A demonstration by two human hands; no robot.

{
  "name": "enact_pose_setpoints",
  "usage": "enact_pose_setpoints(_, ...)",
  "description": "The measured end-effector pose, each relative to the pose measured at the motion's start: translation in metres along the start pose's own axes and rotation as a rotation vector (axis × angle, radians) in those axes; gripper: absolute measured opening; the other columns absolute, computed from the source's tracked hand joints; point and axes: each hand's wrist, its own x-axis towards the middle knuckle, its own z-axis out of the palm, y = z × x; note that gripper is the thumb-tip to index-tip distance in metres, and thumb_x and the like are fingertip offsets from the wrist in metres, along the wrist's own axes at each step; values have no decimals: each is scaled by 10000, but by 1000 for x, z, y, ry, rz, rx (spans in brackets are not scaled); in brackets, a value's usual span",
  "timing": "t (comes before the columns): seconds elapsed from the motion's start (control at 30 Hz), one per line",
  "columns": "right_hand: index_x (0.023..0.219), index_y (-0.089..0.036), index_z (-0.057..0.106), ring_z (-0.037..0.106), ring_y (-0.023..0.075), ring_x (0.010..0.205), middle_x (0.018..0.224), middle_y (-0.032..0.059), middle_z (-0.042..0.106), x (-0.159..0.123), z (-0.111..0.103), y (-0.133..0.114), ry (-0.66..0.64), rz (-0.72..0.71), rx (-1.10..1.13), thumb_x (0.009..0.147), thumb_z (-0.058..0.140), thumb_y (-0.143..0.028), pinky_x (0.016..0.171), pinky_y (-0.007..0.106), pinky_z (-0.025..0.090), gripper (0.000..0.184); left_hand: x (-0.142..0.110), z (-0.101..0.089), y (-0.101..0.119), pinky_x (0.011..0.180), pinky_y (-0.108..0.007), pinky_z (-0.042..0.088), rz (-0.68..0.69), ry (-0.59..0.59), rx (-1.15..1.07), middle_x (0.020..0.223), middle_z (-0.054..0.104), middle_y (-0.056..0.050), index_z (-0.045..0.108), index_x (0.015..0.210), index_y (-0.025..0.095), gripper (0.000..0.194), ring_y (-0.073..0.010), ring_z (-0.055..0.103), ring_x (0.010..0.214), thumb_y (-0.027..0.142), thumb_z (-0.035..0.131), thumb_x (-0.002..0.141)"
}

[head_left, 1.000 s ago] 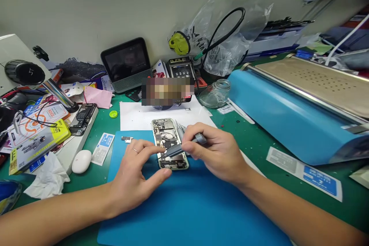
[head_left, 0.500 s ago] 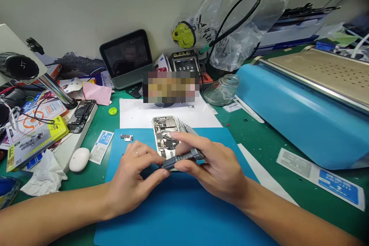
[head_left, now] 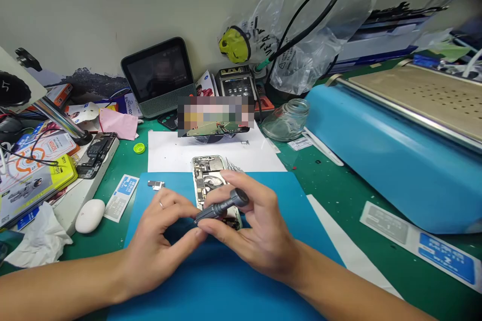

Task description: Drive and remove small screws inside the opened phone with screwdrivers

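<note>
Above the flat blue mat (head_left: 226, 291), the grip of the right hand (head_left: 263, 230) holds a dark-grey cylindrical screwdriver (head_left: 218, 208); the left hand (head_left: 161, 241), hold unclear, should steady its tip.

One screwdriver (head_left: 218, 208), one glass jar (head_left: 285, 123)

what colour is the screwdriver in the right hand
The screwdriver is dark grey; the head view, the only one, shows it.

Repair workshop: opened phone (head_left: 210, 181).
</note>
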Motion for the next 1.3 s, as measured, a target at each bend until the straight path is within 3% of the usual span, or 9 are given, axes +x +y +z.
enact_pose_setpoints(0.3, 1472, -262, 393, 742, 171, 806, 977, 49, 715, 3, -2, 1, 89, -27, -84, 998, 677, -254, 723, 290, 654, 553, -7, -4, -2, 980, -380, 450, -42, -56, 27, 1177, 663, -28, 590, 1359, 336, 385, -246, 577, 1106, 249, 716, 1005)
enact_pose_setpoints(0.53, 1444, -267, 416, 712, 157, 719, 911, 5, 681, 2, -3, 9, 174, -75, -220, 953, 699, -183, 647, 290, 639, 573, -5, -4, -4, 966, -374, 442, -26, -36, 53, 1136, 650, -21, 564, 1352, 318, 377, -235, 574, 1059, 246, 696, 1007)
enact_pose_setpoints(0.7, 1401, -268, 450, 661, 136, 651, 857, -25, 627, 2, -4, 12, 230, -92, -231, 925, 692, -147, 519, 239, 566, 548, -3, -1, -7, 923, -353, 460, -43, -13, 65, 1125, 634, -33, 545, 1347, 281, 364, -229, 565, 1023, 243, 673, 1008)
enact_pose_setpoints(0.83, 1366, -275, 471, 612, 121, 607, 845, -37, 630, 3, -5, 14, 270, -88, -222, 890, 719, -138, 514, 244, 540, 554, -1, 1, -6, 877, -346, 456, -56, -15, 88, 1090, 643, -32, 560, 1308, 255, 331, -232, 572, 987, 262, 674, 997)
enact_pose_setpoints(1.0, 1338, -282, 465, 556, 117, 561, 776, -67, 599, 4, -3, 16, 304, -53, -231, 880, 712, -139, 514, 255, 501, 540, -2, -2, -2, 913, -391, 359, -44, -22, 158, 1066, 661, -26, 587, 1261, 253, 289, -256, 580, 1010, 259, 680, 987)
enact_pose_setpoints(1.2, 1339, -286, 463, 542, 114, 550, 797, -62, 601, -2, -1, 14, 322, 8, -269, 874, 692, -118, 499, 260, 481, 546, -6, -3, -1, 873, -374, 339, -30, -26, 179, 1031, 643, -18, 577, 1261, 239, 286, -239, 568, 981, 241, 665, 989)
enact_pose_setpoints(1.3, 1369, -294, 457, 551, 125, 568, 790, -54, 600, -4, -3, 13, 336, 22, -274, 879, 687, -122, 498, 271, 478, 568, -4, -3, -1, 865, -376, 321, -21, -46, 193, 985, 633, -7, 603, 1181, 236, 191, -231, 570, 948, 249, 657, 998)
